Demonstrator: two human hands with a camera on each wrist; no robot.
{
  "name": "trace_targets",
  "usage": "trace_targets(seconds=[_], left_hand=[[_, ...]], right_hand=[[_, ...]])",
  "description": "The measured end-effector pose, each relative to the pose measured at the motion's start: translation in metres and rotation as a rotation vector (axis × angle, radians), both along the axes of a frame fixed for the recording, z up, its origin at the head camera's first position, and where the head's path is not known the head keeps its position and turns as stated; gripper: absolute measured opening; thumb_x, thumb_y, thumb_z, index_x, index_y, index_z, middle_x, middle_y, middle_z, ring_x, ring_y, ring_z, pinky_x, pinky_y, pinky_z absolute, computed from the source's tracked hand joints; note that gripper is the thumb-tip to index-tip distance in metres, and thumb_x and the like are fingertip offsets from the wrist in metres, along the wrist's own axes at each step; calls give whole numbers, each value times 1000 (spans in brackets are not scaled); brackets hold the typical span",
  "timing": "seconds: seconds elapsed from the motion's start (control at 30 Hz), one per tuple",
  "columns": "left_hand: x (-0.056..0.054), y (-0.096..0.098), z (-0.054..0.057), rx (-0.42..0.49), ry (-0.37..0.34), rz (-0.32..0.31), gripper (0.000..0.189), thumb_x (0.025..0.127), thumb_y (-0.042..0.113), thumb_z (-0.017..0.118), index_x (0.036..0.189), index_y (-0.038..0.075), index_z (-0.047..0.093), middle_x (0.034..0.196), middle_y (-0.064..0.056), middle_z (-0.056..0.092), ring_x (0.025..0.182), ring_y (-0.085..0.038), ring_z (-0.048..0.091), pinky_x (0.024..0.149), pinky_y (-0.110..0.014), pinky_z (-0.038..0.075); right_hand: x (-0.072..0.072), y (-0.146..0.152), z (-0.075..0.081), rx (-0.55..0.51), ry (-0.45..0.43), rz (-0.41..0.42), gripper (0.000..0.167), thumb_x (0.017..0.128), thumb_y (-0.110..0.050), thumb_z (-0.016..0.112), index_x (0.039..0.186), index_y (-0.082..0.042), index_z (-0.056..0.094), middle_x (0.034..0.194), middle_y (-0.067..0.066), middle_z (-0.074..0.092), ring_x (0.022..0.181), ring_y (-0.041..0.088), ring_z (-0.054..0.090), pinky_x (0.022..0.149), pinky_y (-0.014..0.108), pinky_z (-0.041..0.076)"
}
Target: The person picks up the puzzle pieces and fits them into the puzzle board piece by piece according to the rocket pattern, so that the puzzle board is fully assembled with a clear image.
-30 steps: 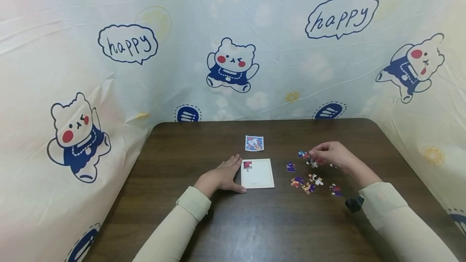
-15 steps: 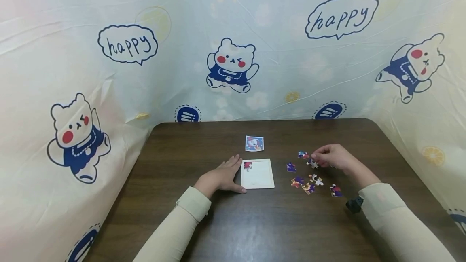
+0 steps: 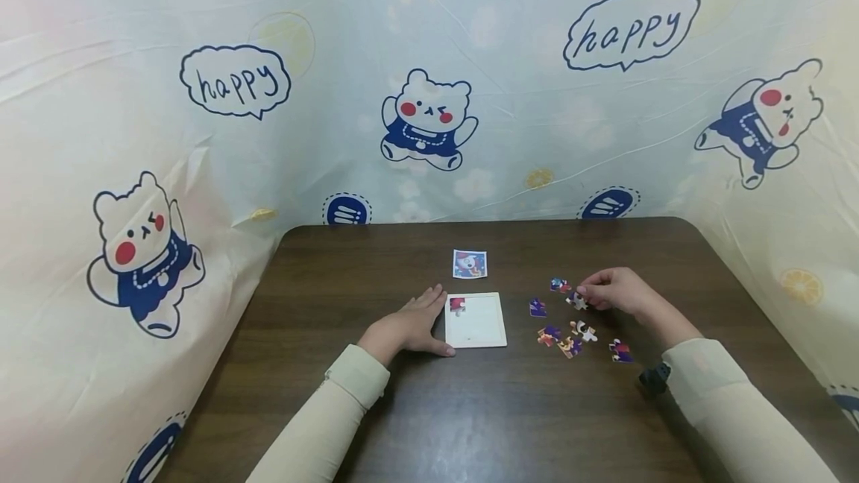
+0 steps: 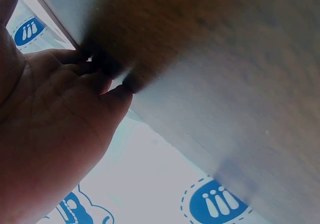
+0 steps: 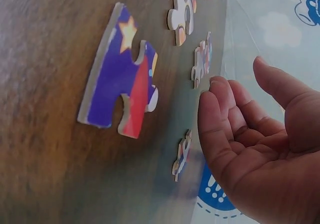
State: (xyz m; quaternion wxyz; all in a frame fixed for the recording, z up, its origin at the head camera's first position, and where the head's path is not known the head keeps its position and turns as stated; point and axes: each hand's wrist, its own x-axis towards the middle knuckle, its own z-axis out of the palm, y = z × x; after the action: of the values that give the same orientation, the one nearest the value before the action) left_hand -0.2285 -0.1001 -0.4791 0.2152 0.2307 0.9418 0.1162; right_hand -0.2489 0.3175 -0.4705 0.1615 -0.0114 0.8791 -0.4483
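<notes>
Frame (image 3: 476, 332) lies flat near the middle of the tabletop (image 3: 429, 408), one placed piece (image 3: 457, 305) in its far left corner; the rest of its bed shows bare. Card (image 3: 469, 264) lies between frame and the tabletop's far edge. Left hand (image 3: 409, 325) rests with fingers spread against the frame's left side, thumb by the near left corner, gripping nothing. Right hand (image 3: 614, 291) hangs at the pieces on the right, half curled; the right wrist view shows a narrow gap between thumb and fingertips and nothing held. Its fingertips are at or just above the white piece (image 3: 577, 301); contact cannot be told. Blue piece (image 3: 560, 285) lies just beyond, towards the far edge; star piece (image 3: 620, 351) lies nearest the tabletop's right edge. Judgement: step in hand looks like choosing and lifting a piece. Best done by pinching across two cut edges, since pieces are thin and lie flat; sliding one slightly first should free an edge. Neighbours crowd close, so keep the other fingers raised. Check colours and straight sides against the card first. Left hand's light brace seems enough to stop the frame skidding.
</notes>
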Motion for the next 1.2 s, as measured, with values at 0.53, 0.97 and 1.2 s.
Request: trace_targets(seconds=[0.53, 0.97, 1.2], left_hand=[[0, 0, 0, -3, -4, 1, 115, 77, 64, 74, 159, 9, 16, 166, -8, 8, 152, -25, 5, 120, -45, 14], [0, 0, 1, 3, -5, -3, 115, 77, 64, 74, 159, 9, 16, 166, -8, 8, 152, -25, 5, 120, -45, 14], [0, -1, 0, 5, -7, 1, 115, 77, 64, 74, 159, 9, 16, 166, -9, 8, 152, -26, 6, 120, -46, 15]], right_hand=[[1, 0, -1, 5, -21, -1, 39, 97, -30, 66, 117, 4, 67, 105, 14, 69, 94, 28, 66, 83, 40, 57], [-1, 4, -3, 21, -7, -9, 37, 97, -29, 67, 115, 4, 67, 104, 13, 69, 92, 27, 67, 81, 38, 58], [-1, 5, -4, 32, -2, -4, 36, 97, -26, 67, 114, 5, 67, 103, 15, 69, 91, 28, 67, 79, 38, 58]])
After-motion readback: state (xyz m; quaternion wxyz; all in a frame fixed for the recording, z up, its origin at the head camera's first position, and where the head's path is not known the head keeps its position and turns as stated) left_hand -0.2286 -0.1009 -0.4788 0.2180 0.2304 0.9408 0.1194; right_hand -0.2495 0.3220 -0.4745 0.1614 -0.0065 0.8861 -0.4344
